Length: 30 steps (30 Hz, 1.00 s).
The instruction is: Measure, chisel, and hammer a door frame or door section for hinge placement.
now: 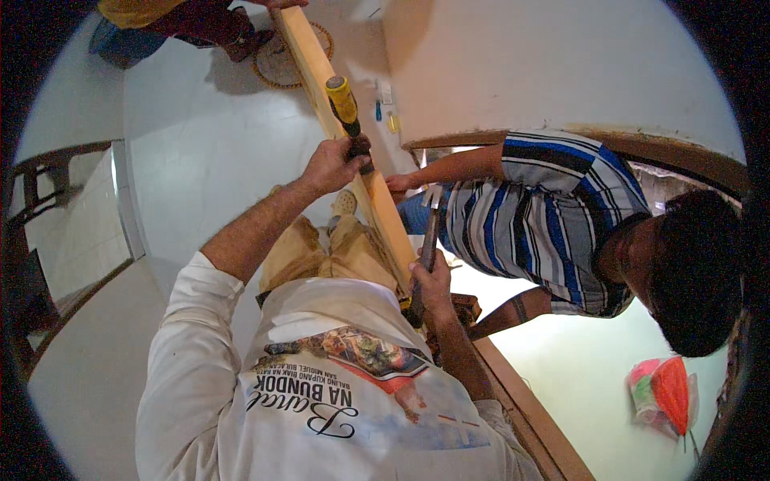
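Note:
A long pale wooden plank runs from the top of the view down to my waist. My left hand is closed round a chisel with a yellow and black handle, held over the plank; its blade is mostly hidden. My right hand grips a claw hammer by its dark handle, head up, beside the plank's right edge. The hammer head is apart from the chisel. A co-worker's hand rests at the plank's right side, and another person's hand is at its far end.
The co-worker in a striped shirt leans in from a doorway at the right. A beaded ring lies on the floor under the plank's far end. A blue-handled tool and a yellow item lie near the wall. Plastic bags sit beyond the doorway.

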Motion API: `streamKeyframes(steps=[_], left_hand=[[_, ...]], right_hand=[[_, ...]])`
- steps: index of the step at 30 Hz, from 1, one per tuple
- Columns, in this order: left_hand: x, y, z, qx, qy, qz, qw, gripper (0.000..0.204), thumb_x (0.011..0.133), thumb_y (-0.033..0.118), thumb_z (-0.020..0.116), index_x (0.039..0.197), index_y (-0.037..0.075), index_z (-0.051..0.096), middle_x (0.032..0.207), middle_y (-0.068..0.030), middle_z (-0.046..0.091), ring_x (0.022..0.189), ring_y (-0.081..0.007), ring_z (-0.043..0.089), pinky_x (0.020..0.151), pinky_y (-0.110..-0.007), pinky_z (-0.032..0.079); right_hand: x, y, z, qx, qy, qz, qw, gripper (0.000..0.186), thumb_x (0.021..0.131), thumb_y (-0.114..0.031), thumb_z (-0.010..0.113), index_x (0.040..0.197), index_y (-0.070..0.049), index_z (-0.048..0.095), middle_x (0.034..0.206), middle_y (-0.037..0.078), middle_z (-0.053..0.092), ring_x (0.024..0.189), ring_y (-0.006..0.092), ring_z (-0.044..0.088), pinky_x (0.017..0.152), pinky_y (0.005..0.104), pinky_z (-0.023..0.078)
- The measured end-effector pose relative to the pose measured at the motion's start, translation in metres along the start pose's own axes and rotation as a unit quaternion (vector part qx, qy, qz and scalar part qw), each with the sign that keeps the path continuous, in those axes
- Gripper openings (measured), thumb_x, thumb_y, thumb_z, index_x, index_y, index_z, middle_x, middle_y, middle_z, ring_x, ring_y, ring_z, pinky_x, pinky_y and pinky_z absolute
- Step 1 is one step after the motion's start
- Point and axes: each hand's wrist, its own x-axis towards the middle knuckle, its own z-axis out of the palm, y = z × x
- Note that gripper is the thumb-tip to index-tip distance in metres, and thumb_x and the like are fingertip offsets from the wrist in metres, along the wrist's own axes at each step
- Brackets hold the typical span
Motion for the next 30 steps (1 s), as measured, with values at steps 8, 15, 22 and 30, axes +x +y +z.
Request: streamKeyframes(steps=[8,15,22,30], left_hand=[[-0.002,0.013,0.001,0.045,-0.032,-0.036,0.998,0.022,0.084,0.016,0.066,0.103,0.004,0.064,0.092,-0.0204,0.067,0.091,-0.0349,0.066,0.078,-0.041,0.053],[-0.012,0.003,0.019,0.005,0.01,0.091,0.996,0.017,0.082,0.011,0.064,0.095,0.003,0.057,0.083,-0.0183,0.061,0.083,-0.0405,0.062,0.071,-0.046,0.051],[-0.024,0.009,0.02,0.117,-0.01,0.15,0.982,0.026,0.078,0.008,0.063,0.103,0.008,0.054,0.089,-0.015,0.057,0.082,-0.0366,0.061,0.071,-0.046,0.052],[-0.02,0.001,0.019,0.08,-0.012,0.185,0.979,0.032,0.083,0.022,0.066,0.112,0.01,0.062,0.098,-0.0145,0.063,0.086,-0.0337,0.065,0.074,-0.042,0.054]], right_hand=[[0.0,-0.009,0.002,-0.015,-0.001,-0.006,1.0,0.035,0.081,-0.01,0.066,0.11,-0.002,0.049,0.073,0.003,0.05,0.05,0.0129,0.052,0.045,0.0292,0.046],[-0.01,-0.096,0.012,-0.168,-0.014,-0.077,0.983,0.038,0.081,-0.013,0.067,0.113,0.0,0.05,0.077,0.004,0.055,0.053,0.0128,0.053,0.049,0.0297,0.047],[-0.047,-0.217,0.021,-0.367,-0.019,-0.371,0.853,0.046,0.083,-0.021,0.066,0.119,0.002,0.05,0.089,0.018,0.067,0.077,0.0358,0.068,0.071,0.0411,0.054],[-0.034,-0.2,0.023,-0.416,-0.051,-0.222,0.881,0.047,0.084,-0.018,0.064,0.121,0.003,0.045,0.074,0.015,0.061,0.061,0.0231,0.064,0.06,0.0352,0.051]])
